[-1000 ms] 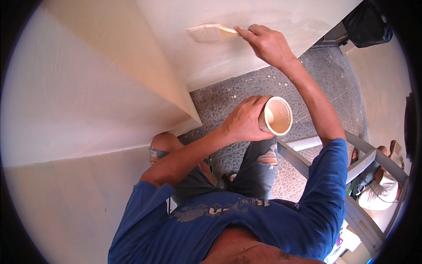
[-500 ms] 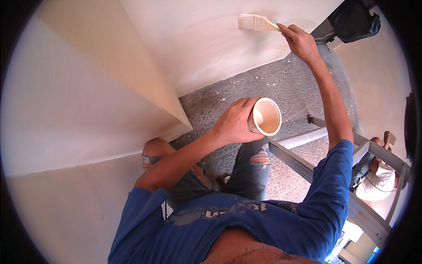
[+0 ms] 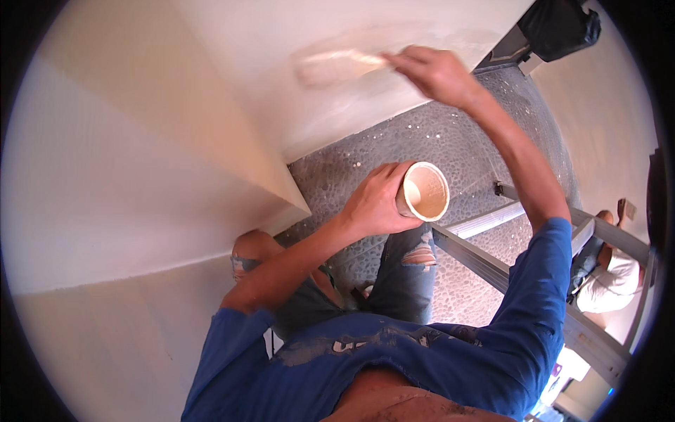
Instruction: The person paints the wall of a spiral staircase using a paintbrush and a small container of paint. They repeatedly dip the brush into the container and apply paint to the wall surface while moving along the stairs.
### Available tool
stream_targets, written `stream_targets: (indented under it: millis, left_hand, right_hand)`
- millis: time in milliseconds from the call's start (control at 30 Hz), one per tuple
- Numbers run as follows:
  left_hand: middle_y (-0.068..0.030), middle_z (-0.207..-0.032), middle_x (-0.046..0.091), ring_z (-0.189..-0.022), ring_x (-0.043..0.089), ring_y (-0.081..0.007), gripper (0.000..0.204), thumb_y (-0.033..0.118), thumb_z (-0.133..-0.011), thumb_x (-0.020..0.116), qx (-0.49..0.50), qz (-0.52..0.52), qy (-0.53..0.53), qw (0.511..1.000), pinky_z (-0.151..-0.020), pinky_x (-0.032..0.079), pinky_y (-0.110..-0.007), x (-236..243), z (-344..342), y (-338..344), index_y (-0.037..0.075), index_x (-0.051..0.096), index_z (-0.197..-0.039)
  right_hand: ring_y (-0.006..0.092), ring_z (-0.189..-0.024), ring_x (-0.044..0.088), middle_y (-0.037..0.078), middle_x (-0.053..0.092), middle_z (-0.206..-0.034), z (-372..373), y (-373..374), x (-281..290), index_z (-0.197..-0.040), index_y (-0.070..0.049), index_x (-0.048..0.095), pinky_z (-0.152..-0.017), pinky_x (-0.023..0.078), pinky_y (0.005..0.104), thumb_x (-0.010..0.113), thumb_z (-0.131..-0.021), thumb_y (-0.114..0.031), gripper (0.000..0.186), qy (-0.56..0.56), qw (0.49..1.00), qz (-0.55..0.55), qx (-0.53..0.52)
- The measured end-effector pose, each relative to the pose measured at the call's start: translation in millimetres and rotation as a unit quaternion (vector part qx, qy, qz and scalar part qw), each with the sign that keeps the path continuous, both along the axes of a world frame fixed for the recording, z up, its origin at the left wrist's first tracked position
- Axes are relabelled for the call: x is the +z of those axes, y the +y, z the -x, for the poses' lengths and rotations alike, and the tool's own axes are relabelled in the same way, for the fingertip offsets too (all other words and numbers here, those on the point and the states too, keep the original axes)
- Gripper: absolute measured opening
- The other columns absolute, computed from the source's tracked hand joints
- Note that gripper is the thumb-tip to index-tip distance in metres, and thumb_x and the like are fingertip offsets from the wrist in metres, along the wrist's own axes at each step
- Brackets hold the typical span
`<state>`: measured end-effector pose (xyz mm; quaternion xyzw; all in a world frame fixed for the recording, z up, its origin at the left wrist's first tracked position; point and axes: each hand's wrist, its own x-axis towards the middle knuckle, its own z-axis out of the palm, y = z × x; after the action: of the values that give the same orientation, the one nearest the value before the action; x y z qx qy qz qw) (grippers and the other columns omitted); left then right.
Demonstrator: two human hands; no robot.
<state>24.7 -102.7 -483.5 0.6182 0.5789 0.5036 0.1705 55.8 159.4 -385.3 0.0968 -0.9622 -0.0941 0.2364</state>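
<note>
My left hand (image 3: 378, 200) is wrapped round a cup of pale paint (image 3: 427, 191), its mouth tilted so that I see paint inside. Up ahead, my right hand (image 3: 437, 76) grips the handle of a wide paintbrush (image 3: 337, 67). Motion smears the bristles, which are against or close to the white wall (image 3: 260, 42); I cannot tell whether they touch. A damp-looking streak surrounds the brush.
An aluminium ladder (image 3: 478, 264) stands by my right side. Beyond it, another person (image 3: 610, 285) holds a brush (image 3: 626, 209). A wall corner (image 3: 281, 193) juts out at left. Black plastic (image 3: 559, 32) hangs at far right; paint spots dot the pebbled floor (image 3: 394, 133).
My right hand has swept the paintbrush leftward and slightly down along the wall. The left hand keeps the cup in nearly the same place.
</note>
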Motion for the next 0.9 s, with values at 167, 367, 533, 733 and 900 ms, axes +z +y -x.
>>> stream_targets:
  millis: [167,367,533,733,900]
  left_hand:
    - [-0.0225,-0.124,0.064,-0.114,0.065,-0.0405,0.087,0.025,-0.062,0.094,-0.005,0.008,-0.007,1.000,-0.095,0.054,-0.047,5,2,1,0.002,0.053,-0.135]
    - [-0.0221,-0.123,0.064,-0.113,0.064,-0.0413,0.088,0.026,-0.062,0.094,-0.006,0.002,-0.004,1.000,-0.096,0.053,-0.048,3,1,1,0.002,0.052,-0.136]
    - [-0.0229,-0.119,0.064,-0.111,0.064,-0.0422,0.089,0.027,-0.063,0.093,-0.007,0.013,-0.017,1.000,-0.096,0.052,-0.050,2,-1,0,0.002,0.051,-0.137]
    - [-0.0223,-0.122,0.065,-0.114,0.064,-0.0416,0.090,0.028,-0.062,0.094,-0.004,0.018,-0.019,1.000,-0.097,0.053,-0.049,2,-1,1,0.001,0.052,-0.136]
    - [-0.0193,-0.119,0.068,-0.109,0.069,-0.0358,0.087,0.028,-0.061,0.097,0.017,0.000,0.002,1.000,-0.092,0.056,-0.044,2,-1,2,0.003,0.055,-0.134]
  right_hand:
    - [0.0233,-0.078,0.067,0.006,0.063,-0.091,52,-38,-22,-0.138,-0.012,0.062,-0.062,0.057,0.0370,0.067,-0.084,-0.008,0.054,0.007,1.000,0.011,0.026]
    - [0.0255,-0.078,0.068,0.007,0.063,-0.092,42,-8,-31,-0.137,-0.014,0.062,-0.063,0.058,0.0381,0.062,-0.085,-0.007,0.052,0.029,0.999,0.018,-0.030]
    - [0.0267,-0.076,0.067,0.007,0.065,-0.089,-4,52,-30,-0.134,-0.017,0.065,-0.064,0.056,0.0392,0.065,-0.093,-0.012,0.041,0.030,0.993,0.036,-0.109]
    - [0.0274,-0.076,0.067,0.008,0.065,-0.087,-45,102,-12,-0.132,-0.018,0.067,-0.066,0.056,0.0401,0.065,-0.096,-0.017,0.036,0.015,0.980,0.031,-0.194]
    - [0.0297,-0.083,0.068,0.009,0.066,-0.091,-75,136,-7,-0.130,-0.021,0.069,-0.074,0.056,0.0425,0.063,-0.098,-0.020,0.033,0.001,0.962,0.059,-0.268]
